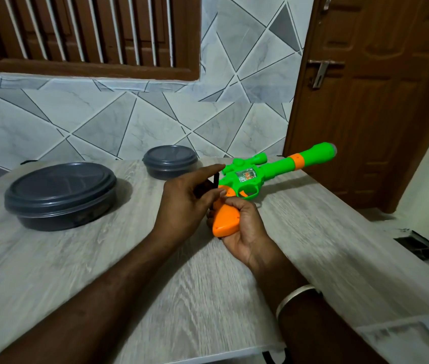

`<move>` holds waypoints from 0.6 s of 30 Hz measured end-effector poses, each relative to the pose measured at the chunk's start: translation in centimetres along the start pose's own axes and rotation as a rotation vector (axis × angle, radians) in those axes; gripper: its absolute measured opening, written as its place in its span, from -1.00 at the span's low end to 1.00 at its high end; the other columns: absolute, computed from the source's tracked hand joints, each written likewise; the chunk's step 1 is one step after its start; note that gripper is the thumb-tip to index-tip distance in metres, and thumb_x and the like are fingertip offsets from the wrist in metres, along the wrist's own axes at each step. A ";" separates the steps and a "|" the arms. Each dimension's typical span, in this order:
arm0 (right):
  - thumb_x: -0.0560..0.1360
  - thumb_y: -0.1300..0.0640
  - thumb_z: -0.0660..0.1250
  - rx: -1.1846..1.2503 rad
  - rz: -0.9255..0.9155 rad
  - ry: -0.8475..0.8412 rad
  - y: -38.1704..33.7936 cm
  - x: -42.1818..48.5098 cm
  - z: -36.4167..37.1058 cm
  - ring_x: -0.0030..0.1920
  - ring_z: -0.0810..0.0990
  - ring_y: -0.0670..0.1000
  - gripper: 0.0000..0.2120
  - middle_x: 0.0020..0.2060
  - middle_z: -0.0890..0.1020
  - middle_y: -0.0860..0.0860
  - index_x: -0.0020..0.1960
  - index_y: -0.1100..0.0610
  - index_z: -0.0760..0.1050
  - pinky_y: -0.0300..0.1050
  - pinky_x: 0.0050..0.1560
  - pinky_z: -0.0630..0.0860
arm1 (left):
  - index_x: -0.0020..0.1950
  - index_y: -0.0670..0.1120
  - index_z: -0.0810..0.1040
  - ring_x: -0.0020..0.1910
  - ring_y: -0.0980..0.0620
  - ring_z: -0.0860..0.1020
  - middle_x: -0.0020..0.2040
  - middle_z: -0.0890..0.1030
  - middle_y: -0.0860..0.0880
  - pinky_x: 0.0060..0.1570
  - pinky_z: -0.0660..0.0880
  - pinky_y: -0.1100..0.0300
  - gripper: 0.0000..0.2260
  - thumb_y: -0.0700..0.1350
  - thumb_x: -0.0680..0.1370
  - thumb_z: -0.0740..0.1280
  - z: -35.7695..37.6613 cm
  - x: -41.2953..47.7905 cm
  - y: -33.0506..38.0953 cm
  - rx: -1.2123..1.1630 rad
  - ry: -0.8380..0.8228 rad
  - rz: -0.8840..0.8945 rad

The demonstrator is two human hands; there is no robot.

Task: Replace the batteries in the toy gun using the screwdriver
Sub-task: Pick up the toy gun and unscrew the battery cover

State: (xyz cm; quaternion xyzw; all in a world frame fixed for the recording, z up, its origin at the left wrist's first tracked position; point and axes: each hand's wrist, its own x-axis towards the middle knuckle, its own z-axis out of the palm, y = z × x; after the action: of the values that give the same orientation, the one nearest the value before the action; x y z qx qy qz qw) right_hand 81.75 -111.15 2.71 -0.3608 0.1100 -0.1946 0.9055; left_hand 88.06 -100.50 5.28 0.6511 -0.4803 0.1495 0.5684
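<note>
A green toy gun (274, 172) with an orange grip (225, 219) lies over the wooden table (76, 258), barrel pointing to the far right. My right hand (245, 232) grips the orange handle from below. My left hand (189, 203) is at the back of the gun and pinches a thin black object (216, 179), probably the screwdriver, mostly hidden by the fingers. No batteries are visible.
A large dark round lidded container (61, 195) stands at the left of the table, a smaller one (170, 161) behind the gun. A tiled wall runs along the back, and a brown door (366, 101) is at the right.
</note>
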 end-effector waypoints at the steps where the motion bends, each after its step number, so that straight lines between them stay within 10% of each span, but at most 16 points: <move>1: 0.55 0.24 0.16 0.003 0.000 0.002 0.0 0.0 0.0 -0.30 0.52 0.06 -0.81 -0.26 0.59 0.12 0.07 0.18 0.52 -0.12 -0.30 0.44 | 0.32 0.06 0.61 -0.10 0.09 0.69 -0.07 0.72 0.01 -0.02 0.63 0.10 -0.60 -0.22 0.52 0.49 -0.1 0.0 0.0 0.005 -0.001 0.006; 18: 0.54 0.24 0.20 0.020 0.018 0.037 -0.1 -0.1 0.0 -0.34 0.50 0.06 -0.87 -0.30 0.54 0.15 -0.08 0.30 0.47 -0.14 -0.36 0.46 | 0.26 -0.23 0.60 -0.11 -0.09 0.73 -0.01 0.65 -0.31 -0.04 0.68 0.05 -0.72 -0.34 0.54 0.42 -0.4 0.5 -1.3 -0.323 0.134 -0.244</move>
State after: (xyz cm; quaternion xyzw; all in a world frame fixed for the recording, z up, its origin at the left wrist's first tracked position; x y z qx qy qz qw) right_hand 81.65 -111.18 2.78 -0.3468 0.1280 -0.1943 0.9086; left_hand 89.52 -100.48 4.97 0.5933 -0.3767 0.0435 0.7100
